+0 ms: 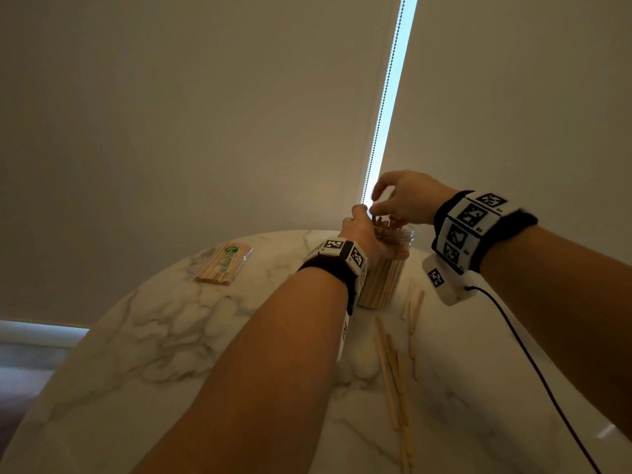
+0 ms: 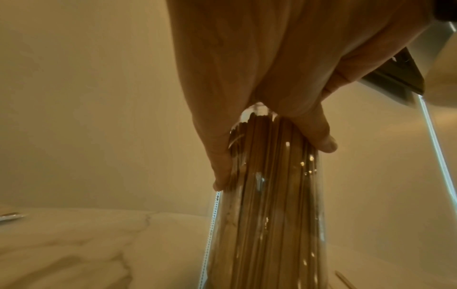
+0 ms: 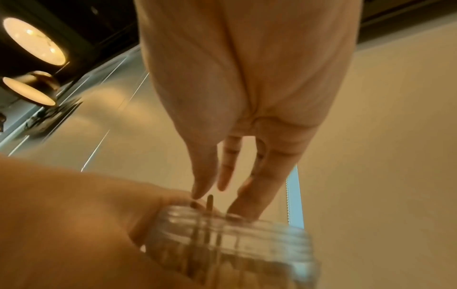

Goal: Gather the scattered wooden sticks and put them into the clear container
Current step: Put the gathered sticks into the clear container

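A clear container [image 1: 381, 282] packed with upright wooden sticks stands on the marble table [image 1: 171, 336]. My left hand [image 1: 366, 234] grips it around the upper wall, thumb on one side and fingers on the other [image 2: 273, 164]. My right hand [image 1: 379, 203] hovers over the threaded mouth [image 3: 235, 244], its straight fingers pointing down at the stick tops [image 3: 217, 195]. One stick tip [image 3: 210, 199] pokes up between thumb and fingers, not pinched. Several loose sticks [image 1: 393, 371] lie on the table near me, and others [image 1: 415, 309] lie right of the container.
A plastic packet of sticks [image 1: 222, 265] lies at the table's far left. A black cable [image 1: 533, 364] runs from my right wrist unit across the table's right side. A blind and a beaded cord [image 1: 383, 114] hang behind the table.
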The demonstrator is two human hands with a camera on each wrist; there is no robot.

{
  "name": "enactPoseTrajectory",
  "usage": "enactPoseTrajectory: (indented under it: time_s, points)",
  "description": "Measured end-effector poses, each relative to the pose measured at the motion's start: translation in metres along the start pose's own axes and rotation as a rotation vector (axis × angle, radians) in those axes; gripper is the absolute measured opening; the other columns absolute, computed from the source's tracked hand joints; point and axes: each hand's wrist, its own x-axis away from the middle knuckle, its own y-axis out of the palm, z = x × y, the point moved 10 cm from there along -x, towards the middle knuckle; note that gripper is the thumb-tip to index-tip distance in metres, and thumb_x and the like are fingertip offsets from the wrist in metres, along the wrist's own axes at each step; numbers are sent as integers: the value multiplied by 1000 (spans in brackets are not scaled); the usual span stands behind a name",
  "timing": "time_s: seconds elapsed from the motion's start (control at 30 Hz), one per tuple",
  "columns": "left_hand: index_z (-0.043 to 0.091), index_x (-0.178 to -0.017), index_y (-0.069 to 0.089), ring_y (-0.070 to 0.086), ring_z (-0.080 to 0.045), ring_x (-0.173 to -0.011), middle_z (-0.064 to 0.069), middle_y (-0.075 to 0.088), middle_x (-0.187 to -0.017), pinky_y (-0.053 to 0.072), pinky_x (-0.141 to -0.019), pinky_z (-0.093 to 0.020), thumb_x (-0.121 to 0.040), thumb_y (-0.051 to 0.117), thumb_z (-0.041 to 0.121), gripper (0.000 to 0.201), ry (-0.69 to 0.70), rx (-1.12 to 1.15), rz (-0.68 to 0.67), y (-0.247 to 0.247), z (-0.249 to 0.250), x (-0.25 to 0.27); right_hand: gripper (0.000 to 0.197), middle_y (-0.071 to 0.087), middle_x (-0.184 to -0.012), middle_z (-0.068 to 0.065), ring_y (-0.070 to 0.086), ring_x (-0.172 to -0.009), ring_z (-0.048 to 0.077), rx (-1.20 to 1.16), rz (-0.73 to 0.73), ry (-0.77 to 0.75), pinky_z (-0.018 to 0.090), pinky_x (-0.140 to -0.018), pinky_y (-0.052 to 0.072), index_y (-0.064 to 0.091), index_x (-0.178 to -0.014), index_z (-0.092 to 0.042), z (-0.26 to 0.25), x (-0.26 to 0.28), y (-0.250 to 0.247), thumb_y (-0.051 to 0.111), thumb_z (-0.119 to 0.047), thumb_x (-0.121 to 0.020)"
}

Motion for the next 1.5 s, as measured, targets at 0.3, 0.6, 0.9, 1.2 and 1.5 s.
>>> enactPoseTrajectory:
  time_s: [0.3, 0.6, 0.9, 1.2, 1.5]
  points:
    - [24, -152, 11, 47, -32, -131, -10, 41, -146, 47, -104, -47, -60, 93, 36, 124, -10, 18, -18, 1, -2, -1, 36, 71, -93, 4, 61, -84, 16, 235, -78, -5, 27, -73, 43, 76, -98, -10, 4, 5, 20, 52, -37, -100]
    - [16, -155, -16, 44, -31, -136, -10, 42, -151, 41, -110, -45, -58, 91, 49, 148, -102, 97, -34, 1, -14, 20, 26, 69, -92, 2, 61, -84, 18, -114, 287, 73, 25, -60, 39, 72, -96, -12, 41, 44, -15, 52, -28, -98]
    - [13, -134, 54, 60, -25, -109, -7, 62, -125, 48, -89, -30, -78, 77, 50, 71, -202, -484, -243, 25, -40, 97, 46, 73, -88, 9, 70, -80, 26, 67, -267, 455, 37, -84, 59, 63, -85, -7, 124, 83, 100, 49, -48, -100]
    - [8, -113, 65, 63, -28, -95, -10, 62, -99, 51, -74, -30, -83, 72, 53, 54, -63, -866, -489, 82, -21, 149, 31, 72, -88, 6, 70, -87, 26, 235, -412, 401, 34, -83, 57, 64, -72, -13, 119, 84, 121, 72, -40, -87]
    - [-2, -123, 60, 58, -31, -117, -18, 61, -128, 44, -82, -30, -103, 45, 16, 30, -7, -904, -409, 64, 3, 174, 21, 72, -108, 13, 65, -88, 25, 193, -420, 390, 32, -85, 56, 62, -79, -6, 86, 167, 107, 61, -20, -94]
